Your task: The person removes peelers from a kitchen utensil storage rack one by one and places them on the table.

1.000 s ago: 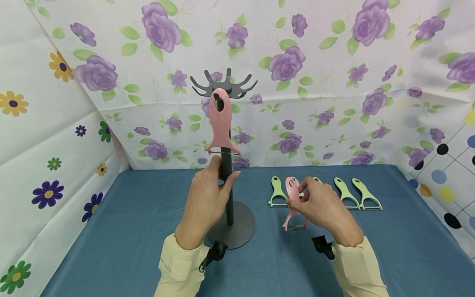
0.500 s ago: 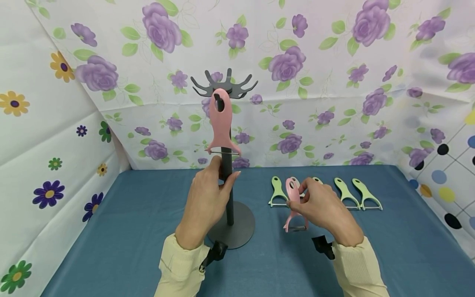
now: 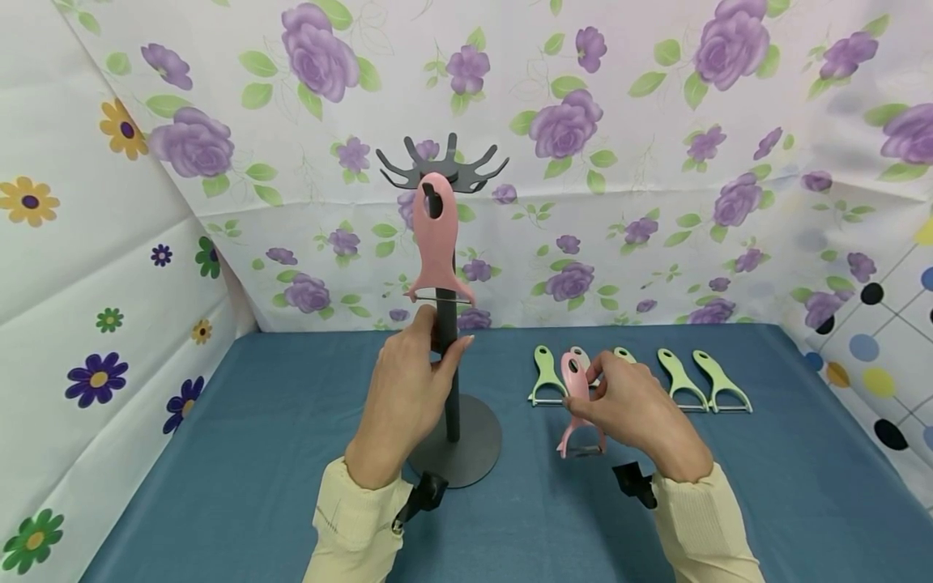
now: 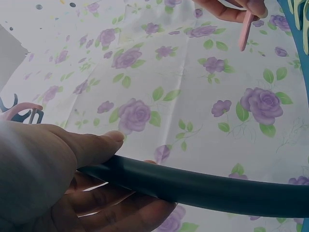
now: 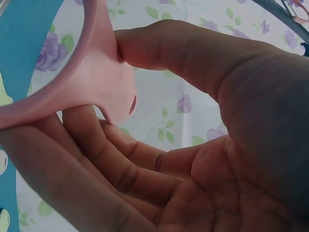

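Note:
My left hand (image 3: 404,397) grips the dark grey pole (image 3: 452,413) of a utensil stand, thumb on one side and fingers on the other. From the stand's front hook hangs a pink peeler (image 3: 436,243) by the hole in its handle, blade end down, just above that hand. On the right, my right hand (image 3: 630,401) pinches a second pink peeler (image 3: 577,387) by its handle, its blade end towards me. Up close in the right wrist view, the thumb and fingertips press on the pink plastic (image 5: 106,79) from opposite sides.
Several green peelers (image 3: 545,372) lie in a row on the blue tablecloth (image 3: 291,453), some partly hidden behind my right hand. More curved hooks (image 3: 477,178) fan out at the stand's top, above its round base (image 3: 477,457). Flowered cloth (image 3: 627,194) walls off the back.
The peeler in my right hand has sunk very slightly towards me. My left hand and the hanging peeler hold their places.

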`<move>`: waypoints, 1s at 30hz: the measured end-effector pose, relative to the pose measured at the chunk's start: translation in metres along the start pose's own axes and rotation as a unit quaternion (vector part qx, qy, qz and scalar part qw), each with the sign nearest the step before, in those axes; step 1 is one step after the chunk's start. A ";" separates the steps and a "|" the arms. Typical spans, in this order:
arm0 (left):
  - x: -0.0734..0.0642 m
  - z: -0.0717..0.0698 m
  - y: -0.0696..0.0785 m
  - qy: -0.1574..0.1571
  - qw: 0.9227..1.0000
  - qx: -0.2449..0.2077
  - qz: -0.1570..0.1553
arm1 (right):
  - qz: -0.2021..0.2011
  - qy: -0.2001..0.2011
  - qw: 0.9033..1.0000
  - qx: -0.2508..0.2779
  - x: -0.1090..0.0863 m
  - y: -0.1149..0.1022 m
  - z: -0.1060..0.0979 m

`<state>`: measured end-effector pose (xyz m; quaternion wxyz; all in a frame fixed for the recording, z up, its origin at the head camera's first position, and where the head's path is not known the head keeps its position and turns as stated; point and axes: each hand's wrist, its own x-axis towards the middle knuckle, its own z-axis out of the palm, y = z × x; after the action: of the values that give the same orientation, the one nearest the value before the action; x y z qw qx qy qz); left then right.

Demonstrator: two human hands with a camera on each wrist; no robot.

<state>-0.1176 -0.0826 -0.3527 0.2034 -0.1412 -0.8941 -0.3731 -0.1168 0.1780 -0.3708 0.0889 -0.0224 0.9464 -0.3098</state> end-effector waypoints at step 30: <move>0.000 0.000 0.000 0.001 1.000 -0.001 0.003 | -0.002 -0.028 1.000 -0.003 0.006 0.004 0.005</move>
<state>-0.1178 -0.0826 -0.3520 0.2057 -0.1440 -0.8929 -0.3737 -0.1215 0.1779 -0.3776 0.1145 -0.0334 0.9444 -0.3065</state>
